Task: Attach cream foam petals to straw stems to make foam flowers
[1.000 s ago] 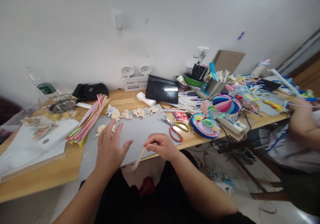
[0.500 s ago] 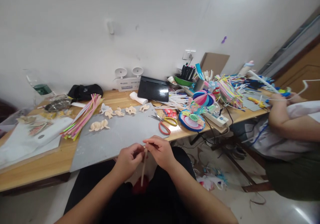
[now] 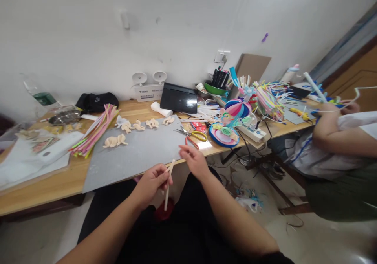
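My left hand pinches a cream pipe cleaner over my lap, near the front edge of the table. The strip is bent, with a short end standing up past the fingertips and a longer end hanging down. Apart from it, my right hand is raised with its fingers stretched and nothing visible in them. Just beyond those fingers lie scissors with yellow and red handles, partly covered by the hand. Several cream twisted pieces rest on the grey mat.
Left of the mat lies a bundle of coloured pipe cleaners. A striped fuzzy balloon ornament stands beside a power strip. A black tray leans at the back. At right, a co-worker's arm is over the table.
My right hand has let go of the pipe cleaner and moved up and right toward the scissors, its fingers opening. The left hand still holds the strip. The view has shifted slightly.
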Tool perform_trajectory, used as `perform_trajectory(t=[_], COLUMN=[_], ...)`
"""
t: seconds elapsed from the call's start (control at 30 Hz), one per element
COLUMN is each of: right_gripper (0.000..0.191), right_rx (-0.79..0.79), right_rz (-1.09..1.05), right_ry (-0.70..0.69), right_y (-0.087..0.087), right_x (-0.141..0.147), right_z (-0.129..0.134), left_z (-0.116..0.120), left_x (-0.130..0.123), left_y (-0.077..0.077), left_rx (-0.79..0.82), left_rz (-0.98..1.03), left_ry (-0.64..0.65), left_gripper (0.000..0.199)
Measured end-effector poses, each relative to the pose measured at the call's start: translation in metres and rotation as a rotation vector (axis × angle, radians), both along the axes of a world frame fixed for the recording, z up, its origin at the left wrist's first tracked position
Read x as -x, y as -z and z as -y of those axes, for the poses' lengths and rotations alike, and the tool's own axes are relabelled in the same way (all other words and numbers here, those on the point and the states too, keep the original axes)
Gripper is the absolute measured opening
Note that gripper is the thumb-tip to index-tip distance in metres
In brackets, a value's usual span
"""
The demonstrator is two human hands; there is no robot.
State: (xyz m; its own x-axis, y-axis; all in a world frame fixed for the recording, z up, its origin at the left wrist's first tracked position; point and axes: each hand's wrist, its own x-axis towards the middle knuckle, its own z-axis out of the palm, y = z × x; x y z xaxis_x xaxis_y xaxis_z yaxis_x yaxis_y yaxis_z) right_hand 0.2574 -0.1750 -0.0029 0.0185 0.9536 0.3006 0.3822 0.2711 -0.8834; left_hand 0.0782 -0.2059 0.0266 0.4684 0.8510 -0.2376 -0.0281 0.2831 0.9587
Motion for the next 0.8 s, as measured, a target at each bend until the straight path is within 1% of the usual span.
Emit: perform_trajectory(t=[0.03, 0.07, 0.1, 0.13, 0.17, 0.23, 0.4, 0.47, 0.53, 0.57, 0.6, 0.63, 0.67, 0.7, 0.77, 0.8], right_gripper=[0.032, 0.031, 0.031, 0.032, 0.033, 0.035, 0.048, 0.054, 0.062, 0.065, 0.068, 0.070, 0.071, 0.069, 0.063, 0.060], right_rx=[-0.012, 0.015, 0.084, 0.165, 0.226, 0.299, 0.366, 0.368, 0.308, 0.257, 0.204, 0.161, 0.157, 0.187, 0.222, 0.246], right_rz=[0.152, 0.345, 0.540, 0.726, 0.851, 0.956, 1.003, 0.996, 0.910, 0.819, 0.691, 0.534, 0.348, 0.139, -0.264, -0.408], right_ry=[0.096, 0.183, 0.256, 0.285, 0.290, 0.285, 0.225, 0.202, 0.237, 0.249, 0.245, 0.195, 0.101, 0.012, -0.219, -0.354], right_y=[0.004, 0.008, 0.011, 0.013, 0.014, 0.014, 0.003, -0.002, -0.007, -0.009, -0.011, -0.012, -0.013, -0.013, -0.014, -0.014], right_x=[-0.009, -0.018, -0.025, -0.032, -0.036, -0.041, -0.044, -0.046, -0.044, -0.041, -0.037, -0.031, -0.024, -0.016, 0.002, 0.010], right_z=[-0.013, -0.025, -0.037, -0.047, -0.056, -0.069, -0.083, -0.083, -0.078, -0.073, -0.066, -0.057, -0.046, -0.033, -0.005, 0.009], left_z=[-0.001, -0.001, -0.002, -0.002, -0.002, -0.003, -0.005, -0.006, -0.008, -0.010, -0.011, -0.012, -0.013, -0.015, -0.016, -0.017], left_x=[0.001, 0.003, 0.004, 0.005, 0.006, 0.008, 0.012, 0.014, 0.016, 0.018, 0.020, 0.021, 0.022, 0.023, 0.024, 0.024], left_y=[-0.001, -0.002, -0.003, -0.004, -0.005, -0.007, -0.005, -0.001, 0.003, 0.005, 0.007, 0.008, 0.008, 0.007, 0.005, 0.003], left_rx=[0.005, 0.011, 0.017, 0.023, 0.029, 0.031, 0.065, 0.046, -0.023, -0.070, -0.117, -0.156, -0.181, -0.189, -0.153, -0.116], left_rz=[0.013, 0.026, 0.038, 0.046, 0.051, 0.056, 0.113, 0.075, -0.006, -0.053, -0.100, -0.139, -0.162, -0.165, -0.103, -0.045], left_ry=[-0.030, -0.057, -0.081, -0.100, -0.114, -0.132, -0.232, -0.274, -0.309, -0.324, -0.337, -0.348, -0.354, -0.358, -0.356, -0.349], left_gripper=[0.023, 0.024, 0.025, 0.026, 0.026, 0.026, 0.022, 0.022, 0.023, 0.024, 0.025, 0.026, 0.027, 0.027, 0.028, 0.028])
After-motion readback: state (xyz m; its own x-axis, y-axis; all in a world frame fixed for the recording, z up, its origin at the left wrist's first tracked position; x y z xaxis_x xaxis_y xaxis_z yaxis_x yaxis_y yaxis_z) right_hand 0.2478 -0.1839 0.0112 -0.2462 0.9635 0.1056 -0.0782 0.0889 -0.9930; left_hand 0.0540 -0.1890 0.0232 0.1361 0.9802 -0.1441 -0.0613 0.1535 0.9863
